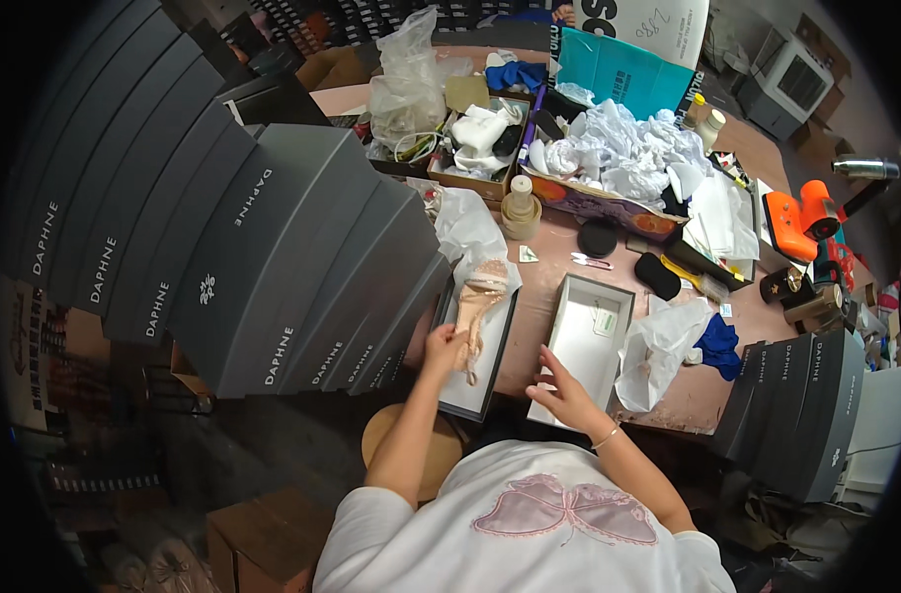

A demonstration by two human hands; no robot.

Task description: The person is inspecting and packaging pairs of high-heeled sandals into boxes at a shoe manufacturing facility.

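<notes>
My left hand (pixel 445 351) is closed on the strap end of a beige strappy sandal (pixel 480 296). The sandal lies over a shallow open grey-edged box part (pixel 464 397), with white tissue paper (pixel 470 223) beneath and beyond its toe end. To the right is a second open box part (pixel 581 346), white inside, with a small pale packet (pixel 605 319) in it. Over its near left edge hovers my right hand (pixel 567 397), fingers spread and holding nothing.
Tall stacks of dark grey shoeboxes (pixel 263 257) crowd the left; a smaller stack (pixel 801 405) stands right. Crumpled paper (pixel 658 361), a blue cloth (pixel 719 346) and a brush (pixel 705 284) lie on the table. Behind are a paper-filled box (pixel 609 203) and a bottle (pixel 521 210).
</notes>
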